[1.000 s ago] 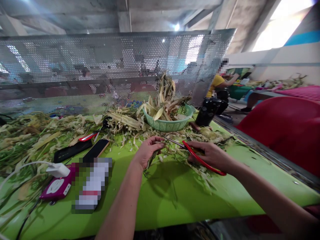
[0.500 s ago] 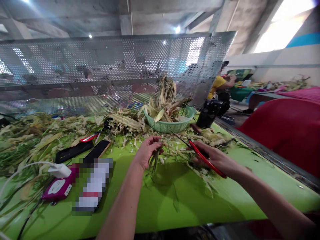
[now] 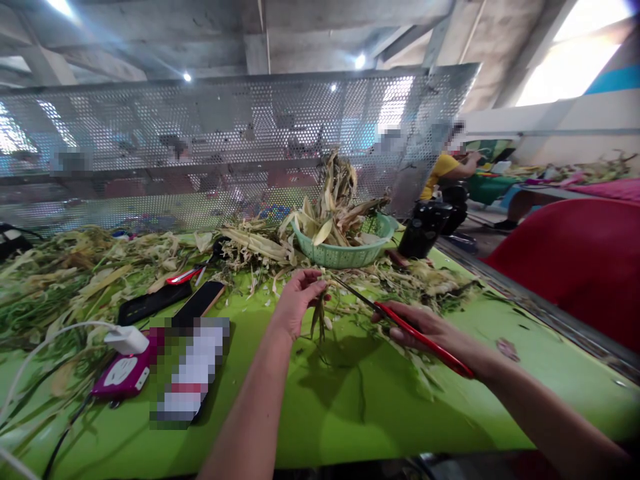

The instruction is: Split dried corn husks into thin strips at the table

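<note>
My left hand [image 3: 295, 303] pinches a small bunch of dried husk strips [image 3: 319, 319] that hang down above the green table [image 3: 310, 407]. My right hand [image 3: 425, 328] is closed round red-handled scissors [image 3: 400, 320]; their blades point up and left, and the tips touch the bunch near my left fingers. Loose husk scraps [image 3: 400, 283] lie under and behind both hands.
A teal basket [image 3: 343, 253] full of husks stands behind my hands, with a black object [image 3: 425, 229] to its right. At left lie a second pair of red scissors [image 3: 187, 273], two phones [image 3: 173, 301], a pink device [image 3: 120, 377] with white charger, and heaps of husks [image 3: 75, 273]. A perforated metal screen [image 3: 225, 140] backs the table. A red chair [image 3: 575, 260] is at right; a person in yellow [image 3: 443, 170] sits beyond.
My left hand has lifted the husk bunch off the table. My right hand has slid right and toward me, and the scissors' blades now reach the bunch.
</note>
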{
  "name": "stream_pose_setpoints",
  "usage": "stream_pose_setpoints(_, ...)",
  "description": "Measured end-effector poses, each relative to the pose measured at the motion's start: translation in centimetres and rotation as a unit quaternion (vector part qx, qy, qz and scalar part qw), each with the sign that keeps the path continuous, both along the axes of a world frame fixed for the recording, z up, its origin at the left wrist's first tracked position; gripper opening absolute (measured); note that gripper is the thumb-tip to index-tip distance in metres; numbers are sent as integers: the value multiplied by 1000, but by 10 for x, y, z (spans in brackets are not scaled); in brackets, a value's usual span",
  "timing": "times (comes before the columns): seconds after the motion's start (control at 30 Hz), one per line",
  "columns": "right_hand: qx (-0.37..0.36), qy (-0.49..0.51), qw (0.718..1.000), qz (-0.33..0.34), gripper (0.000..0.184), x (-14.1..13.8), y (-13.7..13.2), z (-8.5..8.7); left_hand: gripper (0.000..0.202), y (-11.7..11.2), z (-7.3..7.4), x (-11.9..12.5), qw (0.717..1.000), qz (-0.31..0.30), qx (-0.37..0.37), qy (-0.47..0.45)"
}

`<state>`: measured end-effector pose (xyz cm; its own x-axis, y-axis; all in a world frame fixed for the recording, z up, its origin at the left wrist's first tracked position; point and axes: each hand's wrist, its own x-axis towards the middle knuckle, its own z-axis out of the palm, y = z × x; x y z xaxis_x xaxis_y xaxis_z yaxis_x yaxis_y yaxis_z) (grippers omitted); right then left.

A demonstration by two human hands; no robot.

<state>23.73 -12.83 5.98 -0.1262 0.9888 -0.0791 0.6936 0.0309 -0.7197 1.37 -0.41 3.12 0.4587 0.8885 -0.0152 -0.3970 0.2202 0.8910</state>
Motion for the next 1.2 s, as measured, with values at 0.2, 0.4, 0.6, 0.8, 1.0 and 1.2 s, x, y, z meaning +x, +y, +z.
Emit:
stream_pose_setpoints(0.2,-4,18,1000,-7,54,-5,1,1,41,-1,1,-1,1000,-10,0,3)
stream_pose_setpoints(0.4,26,59,997,-34,52,-15,2,-2,38,-4,0,2,999,-38,14,11)
stream_pose_setpoints(0.6,-18,96,995,-11,47,-12,6,-11,40,-6,-3,5,998,-54,8,9)
stream_pose_setpoints(0.8,-17,115,993,-24,47,-14,10,-17,41,-6,-5,6,998,-62,6,7)
stream_pose_setpoints(1.0,20,79,995,-51,46,-13,14,-18,40,-6,-2,4,999,-50,0,5)
stream_pose_setpoints(1.2,54,49,993,-97,52,-7,13,-10,31,-2,-3,-1,999,-35,-4,3)
